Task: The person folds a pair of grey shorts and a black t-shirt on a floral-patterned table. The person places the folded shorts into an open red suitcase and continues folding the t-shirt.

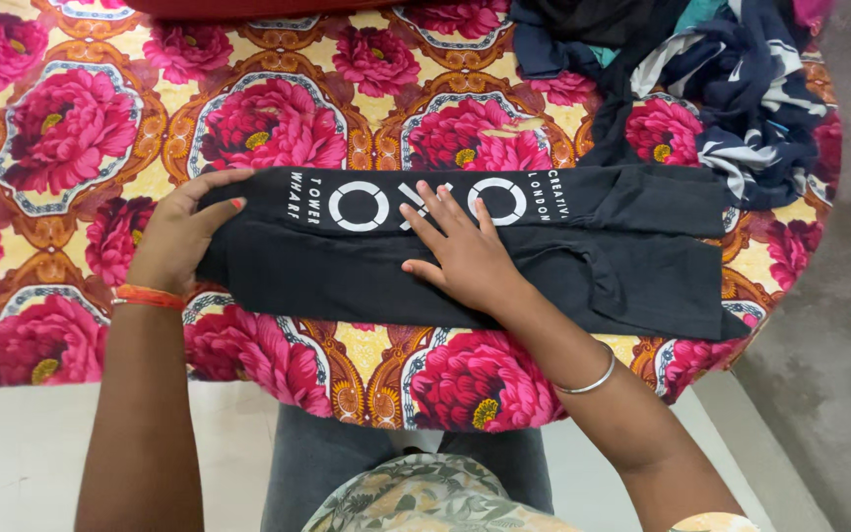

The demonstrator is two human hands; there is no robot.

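A black T-shirt [603, 266] with white printed lettering lies folded into a long strip across the flowered bedspread [61, 128]. My left hand [174, 236] grips the strip's left end, thumb on top, an orange band at the wrist. My right hand [460, 251] rests flat on the middle of the strip, fingers spread over the print, a silver bangle on the forearm.
A heap of dark blue, black and white patterned clothes [731, 79] lies at the far right of the bed. The bed's rounded edge drops to a grey floor [839, 394] on the right. My knees in grey trousers [347, 463] press against the near edge.
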